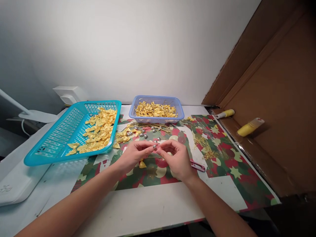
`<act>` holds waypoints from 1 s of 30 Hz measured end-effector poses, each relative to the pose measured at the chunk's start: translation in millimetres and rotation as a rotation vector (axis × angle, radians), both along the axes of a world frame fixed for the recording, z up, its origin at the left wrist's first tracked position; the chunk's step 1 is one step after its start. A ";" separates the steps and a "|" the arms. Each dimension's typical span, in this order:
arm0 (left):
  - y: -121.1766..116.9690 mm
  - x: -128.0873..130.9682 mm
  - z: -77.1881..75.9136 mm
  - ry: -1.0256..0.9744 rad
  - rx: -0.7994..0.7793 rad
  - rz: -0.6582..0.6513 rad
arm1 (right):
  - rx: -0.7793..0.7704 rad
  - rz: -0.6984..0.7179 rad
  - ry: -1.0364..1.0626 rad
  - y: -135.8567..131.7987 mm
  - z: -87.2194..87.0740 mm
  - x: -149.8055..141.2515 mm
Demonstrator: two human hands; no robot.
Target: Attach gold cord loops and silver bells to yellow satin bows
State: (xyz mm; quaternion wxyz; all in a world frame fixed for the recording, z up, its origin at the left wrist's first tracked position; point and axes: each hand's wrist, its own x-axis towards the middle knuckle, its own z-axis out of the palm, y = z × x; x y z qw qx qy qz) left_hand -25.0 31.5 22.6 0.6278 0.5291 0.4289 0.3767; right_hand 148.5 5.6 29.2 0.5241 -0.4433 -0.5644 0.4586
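My left hand (134, 154) and my right hand (176, 158) meet over the patterned sheet (222, 164), fingertips pinched together on a small silver bell (154, 146). A gold ribbon bow (142, 164) hangs under my left hand, seemingly joined to the bell by a thin gold cord. More silver bells (144, 133) and gold cords lie just beyond my fingers. A turquoise basket (61, 131) at the left holds several gold bows. A smaller blue basket (181, 113) at the back is full of finished bows.
Pink-handled snips (198, 166) lie beside my right wrist. A pile of gold wire bits (204, 148) sits to the right. Two yellow glue bottles (249, 127) rest on the brown cardboard at the right. A white lamp base (14, 186) stands at the left.
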 end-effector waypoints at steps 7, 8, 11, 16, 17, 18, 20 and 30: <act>-4.1 -1.2 3.3 0.103 0.060 0.007 | -0.026 0.031 -0.048 -0.8 -2.5 0.1; -4.4 -1.8 4.3 0.119 0.077 0.007 | -0.032 0.038 -0.048 -1.0 -2.4 0.1; -5.0 -3.7 5.3 0.155 0.109 0.013 | -0.039 0.050 -0.051 -1.5 -2.1 0.2; -6.8 -6.2 4.0 0.162 0.114 -0.012 | -0.048 0.061 -0.049 -1.9 -2.2 -0.2; -7.4 -6.8 4.3 0.172 0.115 -0.022 | -0.055 0.067 -0.048 -2.0 -2.4 -0.3; -8.0 -7.5 4.9 0.186 0.121 -0.030 | -0.063 0.068 -0.045 -2.1 -2.6 -0.3; -9.2 -9.2 7.2 0.200 0.152 -0.048 | -0.073 0.062 -0.025 -2.1 -3.0 -0.4; -10.9 -11.8 15.4 0.161 0.242 -0.038 | -0.102 0.062 0.115 -1.4 -3.5 -5.6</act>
